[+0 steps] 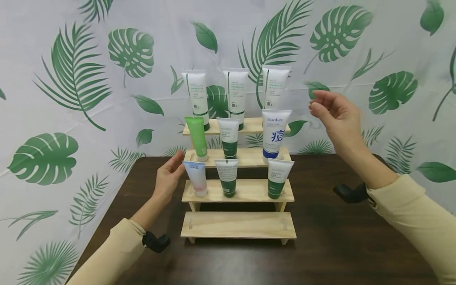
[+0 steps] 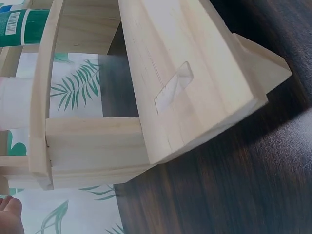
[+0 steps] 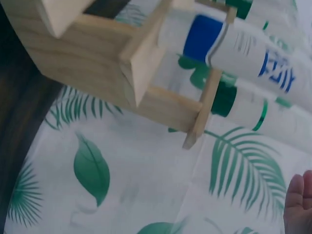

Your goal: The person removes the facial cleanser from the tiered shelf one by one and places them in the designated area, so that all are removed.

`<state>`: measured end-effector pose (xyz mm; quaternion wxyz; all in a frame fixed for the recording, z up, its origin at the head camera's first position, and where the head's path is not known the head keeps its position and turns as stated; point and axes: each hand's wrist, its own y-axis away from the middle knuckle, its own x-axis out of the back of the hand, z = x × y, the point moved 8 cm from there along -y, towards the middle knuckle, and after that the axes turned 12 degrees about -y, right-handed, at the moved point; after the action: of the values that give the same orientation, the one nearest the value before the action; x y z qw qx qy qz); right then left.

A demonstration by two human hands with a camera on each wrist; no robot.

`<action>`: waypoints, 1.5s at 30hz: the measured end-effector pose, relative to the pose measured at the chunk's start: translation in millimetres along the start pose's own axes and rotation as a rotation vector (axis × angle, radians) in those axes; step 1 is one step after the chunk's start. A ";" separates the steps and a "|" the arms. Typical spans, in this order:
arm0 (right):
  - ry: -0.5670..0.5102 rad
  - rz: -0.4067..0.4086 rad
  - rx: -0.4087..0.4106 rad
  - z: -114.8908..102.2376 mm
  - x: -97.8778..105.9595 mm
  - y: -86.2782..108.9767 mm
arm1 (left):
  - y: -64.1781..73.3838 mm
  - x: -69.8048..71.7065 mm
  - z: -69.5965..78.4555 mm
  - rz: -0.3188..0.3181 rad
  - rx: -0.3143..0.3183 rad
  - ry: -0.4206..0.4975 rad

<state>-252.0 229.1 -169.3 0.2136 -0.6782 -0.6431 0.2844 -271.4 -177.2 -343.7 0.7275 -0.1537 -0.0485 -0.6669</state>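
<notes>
In the head view my left hand (image 1: 167,179) is beside the left end of the wooden tiered stand (image 1: 236,225), its fingers close to a pale blue and pink tube (image 1: 196,179); I cannot tell whether they touch. My right hand (image 1: 340,124) is raised to the right of the stand, fingers loosely bent, holding nothing. Nearest it are a tall white tube with a green band (image 1: 275,85) on the top tier and a white and blue tube (image 1: 275,132) one tier below. Only fingertips of each hand show in the wrist views.
Two more tall white tubes (image 1: 197,93) are on the top tier. A green tube (image 1: 197,138) and several white and dark green tubes (image 1: 227,176) share the middle tiers. The stand rests on a dark wooden table (image 1: 331,241) before a leaf-print cloth (image 1: 221,23).
</notes>
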 end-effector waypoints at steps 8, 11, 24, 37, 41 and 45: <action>0.189 -0.026 -0.155 35.7 -15.6 -39.0 | 0.1 -4.3 -3.2 0.020 0.035 0.008; 0.196 -0.060 -0.178 45.0 -22.9 -46.4 | 0.5 -4.9 -4.5 0.033 0.040 0.011; 0.218 -0.153 -0.160 62.3 -46.2 -53.1 | 2.9 -7.5 -9.1 0.040 0.036 0.034; 0.264 -0.123 -0.161 62.3 -44.4 -52.2 | 2.2 -9.6 -10.6 0.067 0.012 0.057; 0.265 -0.071 -0.135 56.4 -37.0 -53.0 | 2.0 -10.2 -10.0 0.066 0.010 0.053; 0.192 -0.001 -0.103 46.7 -22.6 -54.0 | 2.4 -9.4 -10.1 0.072 0.016 0.053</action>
<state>-323.7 207.4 -166.3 0.2393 -0.7119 -0.6339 0.1847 -271.4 -171.0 -356.2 0.7533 -0.1319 -0.0291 -0.6437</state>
